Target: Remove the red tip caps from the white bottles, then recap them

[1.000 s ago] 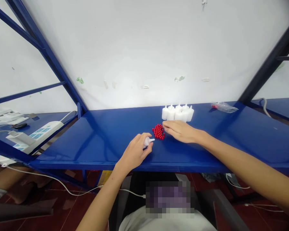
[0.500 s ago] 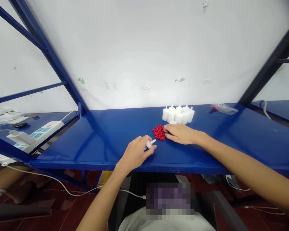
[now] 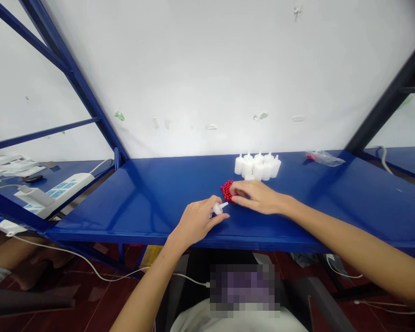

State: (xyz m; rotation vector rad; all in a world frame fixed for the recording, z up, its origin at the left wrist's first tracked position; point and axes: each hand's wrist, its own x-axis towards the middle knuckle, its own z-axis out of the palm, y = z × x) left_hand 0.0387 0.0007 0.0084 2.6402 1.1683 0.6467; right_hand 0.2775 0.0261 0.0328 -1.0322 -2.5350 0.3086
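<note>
A small white squeeze bottle (image 3: 218, 209) with a pointed nozzle lies in my left hand (image 3: 198, 221), which is closed round it. Its nozzle points up and to the right, and most of its body is hidden by my fingers. My right hand (image 3: 257, 196) rests at the right side of a pile of small red bead-like pieces (image 3: 226, 190). Its fingers are bent over part of the pile, with a gap between thumb and forefinger. Behind that hand, several white squeeze bottles (image 3: 257, 167) with nozzles stand upright in a close group.
A clear plastic bag (image 3: 327, 158) with something red lies at the right back of the blue table (image 3: 173, 180). A white power strip (image 3: 64, 189) with cables sits at the left. Blue frame posts (image 3: 86, 97) rise at both sides. Another person's arm (image 3: 14, 253) shows low at the left.
My right hand has moved left and slightly nearer, so its fingers now cover part of the red pile. My left hand keeps the bottle, slightly shifted right. The view has shifted a little.
</note>
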